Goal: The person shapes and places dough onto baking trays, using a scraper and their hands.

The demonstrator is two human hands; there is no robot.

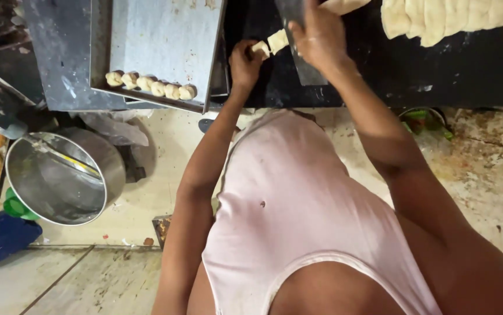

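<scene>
Big dough slab [449, 20] on the black counter [473, 64] mostly uncut, tray [164, 35] has one row of six shaped pieces [151, 85], my right hand [315, 35] grips the scraper blade [307, 70], left hand [244, 61] pinches a cut dough piece [260, 48].

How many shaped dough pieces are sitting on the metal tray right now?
6. The shaped dough pieces lie side by side in one row along the near edge of the metal tray, at its left end. None appear hidden; the rest of the tray shows only bare metal.
</scene>
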